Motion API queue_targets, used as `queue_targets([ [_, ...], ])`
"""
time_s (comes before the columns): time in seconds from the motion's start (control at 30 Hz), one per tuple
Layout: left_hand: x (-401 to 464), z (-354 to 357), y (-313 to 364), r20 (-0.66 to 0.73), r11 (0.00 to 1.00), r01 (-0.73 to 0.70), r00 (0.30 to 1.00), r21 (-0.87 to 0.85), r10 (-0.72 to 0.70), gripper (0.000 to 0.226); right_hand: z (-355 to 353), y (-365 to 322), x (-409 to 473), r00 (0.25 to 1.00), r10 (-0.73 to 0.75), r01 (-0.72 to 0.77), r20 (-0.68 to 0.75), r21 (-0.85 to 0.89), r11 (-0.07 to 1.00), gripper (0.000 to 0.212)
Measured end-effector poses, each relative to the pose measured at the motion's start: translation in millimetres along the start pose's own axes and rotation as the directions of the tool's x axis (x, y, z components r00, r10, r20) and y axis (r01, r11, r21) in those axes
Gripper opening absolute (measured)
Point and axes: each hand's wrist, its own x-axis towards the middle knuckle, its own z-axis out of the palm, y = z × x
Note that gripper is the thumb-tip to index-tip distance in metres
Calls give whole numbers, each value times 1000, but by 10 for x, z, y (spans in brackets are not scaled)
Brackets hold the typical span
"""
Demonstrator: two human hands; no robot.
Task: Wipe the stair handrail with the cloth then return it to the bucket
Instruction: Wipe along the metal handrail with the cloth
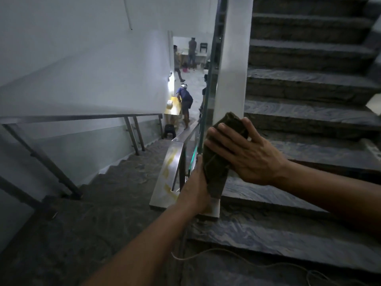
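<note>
A dark green cloth (pixel 216 170) is folded between both my hands, just right of the flat steel handrail (pixel 167 172) that runs down the lower flight. My right hand (pixel 245 153) lies over the cloth's upper side with fingers spread across it. My left hand (pixel 195 188) holds the cloth's lower edge from below and the left. The cloth hangs partly in front of the white post (pixel 231 58) and a glass panel edge (pixel 208 96). No bucket is in view.
Stone stairs go up at the right (pixel 309 83) and down at the left (pixel 123 172). A second steel rail (pixel 82 116) lines the left wall. Several people stand on the floor below (pixel 185 98). A thin white cord (pixel 226 252) lies on the landing.
</note>
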Motion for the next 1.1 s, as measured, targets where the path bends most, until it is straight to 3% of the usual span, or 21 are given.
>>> queue_targets([
  [0.2,228,-135,-546,115,991,-80,991,111,67,82,289,-463,-49,965,253,-246,-70,100,964,78],
  [0.33,378,-165,-933,259,954,-235,949,186,183,112,507,-844,-99,929,362,-351,-79,121,928,73],
  [0.5,429,-345,-966,334,922,-329,909,206,250,92,582,-1137,-51,838,542,-534,-68,103,839,81],
  [0.67,416,-565,-992,424,883,-416,855,216,299,97,594,-1571,44,667,742,-743,64,127,657,86],
  [0.77,376,-681,-1007,481,855,-461,821,240,308,94,554,-1769,114,565,811,-824,153,140,549,75],
  [0.9,360,-754,-1081,518,824,-520,781,227,350,87,481,-1974,179,426,856,-904,294,99,416,76],
  [1.1,335,-815,-1211,655,684,-685,639,249,402,79,303,-2390,222,222,827,-975,517,93,204,74],
])
